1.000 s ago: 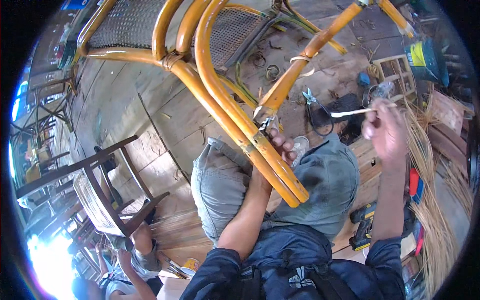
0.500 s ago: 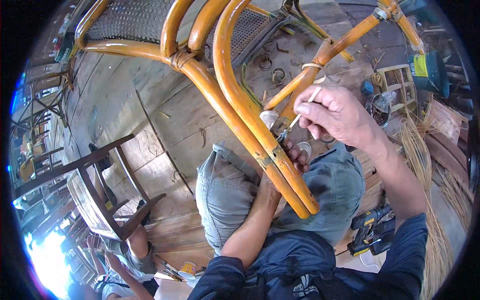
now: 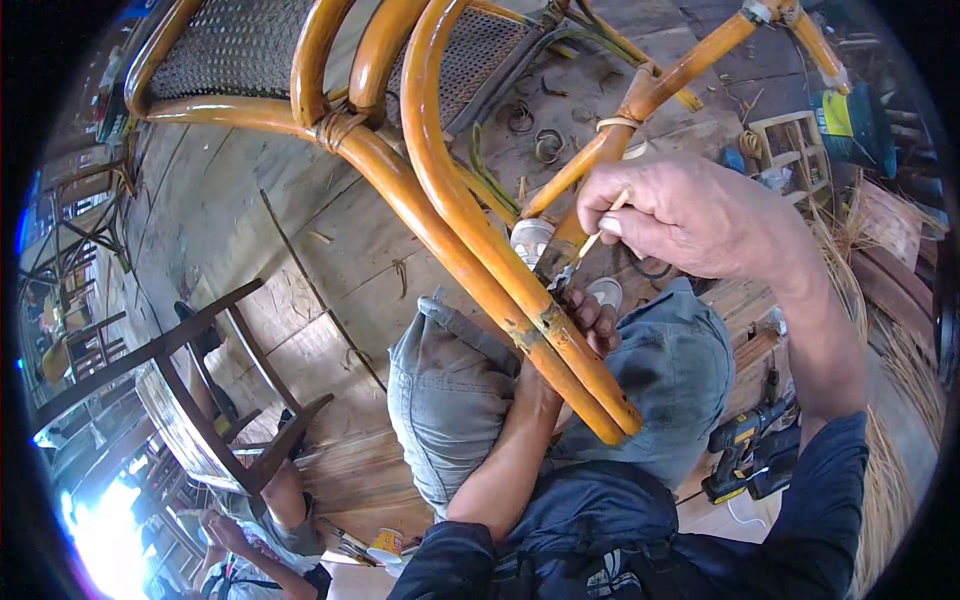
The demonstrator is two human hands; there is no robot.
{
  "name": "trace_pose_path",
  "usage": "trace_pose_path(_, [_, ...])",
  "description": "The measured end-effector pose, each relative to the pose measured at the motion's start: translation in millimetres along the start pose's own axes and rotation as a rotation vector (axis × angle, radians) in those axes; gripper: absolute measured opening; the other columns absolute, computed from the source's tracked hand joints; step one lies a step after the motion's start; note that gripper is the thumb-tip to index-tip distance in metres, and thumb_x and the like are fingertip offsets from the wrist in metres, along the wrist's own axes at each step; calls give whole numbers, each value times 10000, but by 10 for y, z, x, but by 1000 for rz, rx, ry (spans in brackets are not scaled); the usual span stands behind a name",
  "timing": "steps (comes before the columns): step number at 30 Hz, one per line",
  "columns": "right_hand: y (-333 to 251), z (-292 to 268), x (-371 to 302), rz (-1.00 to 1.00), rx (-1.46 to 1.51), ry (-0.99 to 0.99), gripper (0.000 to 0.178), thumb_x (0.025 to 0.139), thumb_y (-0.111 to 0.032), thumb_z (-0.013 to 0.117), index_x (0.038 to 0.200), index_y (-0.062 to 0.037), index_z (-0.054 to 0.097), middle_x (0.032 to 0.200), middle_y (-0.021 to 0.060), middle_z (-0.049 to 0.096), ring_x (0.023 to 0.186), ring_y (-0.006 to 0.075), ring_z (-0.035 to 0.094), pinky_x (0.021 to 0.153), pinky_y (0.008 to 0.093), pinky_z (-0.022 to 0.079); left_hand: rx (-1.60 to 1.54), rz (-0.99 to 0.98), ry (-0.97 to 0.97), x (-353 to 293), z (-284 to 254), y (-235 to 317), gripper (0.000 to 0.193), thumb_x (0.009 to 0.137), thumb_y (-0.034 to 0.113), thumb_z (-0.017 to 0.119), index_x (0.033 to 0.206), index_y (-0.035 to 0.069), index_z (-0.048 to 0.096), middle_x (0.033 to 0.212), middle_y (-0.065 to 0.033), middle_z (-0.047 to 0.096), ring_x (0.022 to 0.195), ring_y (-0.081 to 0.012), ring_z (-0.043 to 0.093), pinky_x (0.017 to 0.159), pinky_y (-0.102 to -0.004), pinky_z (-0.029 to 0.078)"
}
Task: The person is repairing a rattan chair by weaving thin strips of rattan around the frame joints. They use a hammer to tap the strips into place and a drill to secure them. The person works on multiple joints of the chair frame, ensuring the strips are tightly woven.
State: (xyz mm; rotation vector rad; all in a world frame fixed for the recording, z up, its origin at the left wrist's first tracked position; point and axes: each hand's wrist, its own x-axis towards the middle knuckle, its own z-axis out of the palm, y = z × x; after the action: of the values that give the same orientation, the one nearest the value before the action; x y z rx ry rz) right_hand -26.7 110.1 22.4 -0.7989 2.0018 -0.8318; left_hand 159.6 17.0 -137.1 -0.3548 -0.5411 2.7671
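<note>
A glossy orange rattan chair frame (image 3: 452, 205) slants across my lap, its paired pole ends over my right thigh. My left forearm passes behind the poles, and my left hand (image 3: 596, 318) closes around them from below; part of it is hidden. Above, my right hand (image 3: 672, 218) pinches a thin pale strip (image 3: 614, 212), possibly rattan. The strip points down to a dark joint in the frame, where a small greyish-white patch (image 3: 562, 278) shows. Whether its tip touches the joint I cannot tell.
Long loose rattan strands (image 3: 890, 470) lie at the right, near a cordless drill (image 3: 738, 445). A green bucket (image 3: 855, 130) stands far right. A dark wooden chair (image 3: 190, 400) and a seated person (image 3: 255, 550) are at the left. Curled offcuts (image 3: 548, 145) litter the floor.
My right hand has turned, its knuckles now higher and its wrist bent more over the strip. The chair frame has shifted slightly left in the view. My left hand keeps its hold.
</note>
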Motion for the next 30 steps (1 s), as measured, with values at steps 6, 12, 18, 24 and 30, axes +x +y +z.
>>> trace_pose_path(6, [17, -13, -93, -82, 199, 112, 156, 832, -101, 476, 925, -30, 579, 583, 74, 528, 527, 148, 534, 500, 293, 402, 50, 1, 2, -10, -38, 30, 310, 807, 377, 580, 970, 113, 572, 834, -41, 580, 867, -248, 490, 748, -383, 415])
trace_pose_path(12, [179, 183, -67, -128, 63, 154, 152, 832, -106, 487, 935, -46, 582, 575, 70, 527, 530, 158, 545, 499, 286, 408, 42, -17, 17, 2, -36, 40, 290, 809, 383, 580, 920, 116, 556, 818, -36, 567, 847, -245, 485, 750, -392, 410])
trace_pose_path(18, [308, 132, -69, -33, 161, 144, 147, 849, -121, 488, 919, -38, 586, 591, 64, 547, 516, 138, 550, 479, 278, 419, 85, 9, 72, -3, 38, 3, 278, 796, 376, 602, 902, 125, 549, 769, -24, 536, 801, -227, 473, 721, -365, 411])
trace_pose_path(24, [288, 148, -129, -61, 253, 197, 133, 868, -110, 518, 925, -4, 577, 616, 32, 561, 512, 72, 526, 464, 226, 419, 89, 21, 70, -8, 9, -9, 277, 793, 366, 610, 906, 117, 563, 772, -28, 545, 801, -235, 480, 710, -360, 429])
trace_pose_path(30, [393, 167, -218, -70, 551, 347, 162, 889, -125, 527, 910, 30, 566, 719, 53, 587, 558, 68, 544, 494, 182, 453, 33, -18, 63, 2, 5, 30, 251, 798, 330, 609, 894, 101, 572, 788, -35, 545, 836, -247, 503, 713, -371, 445])
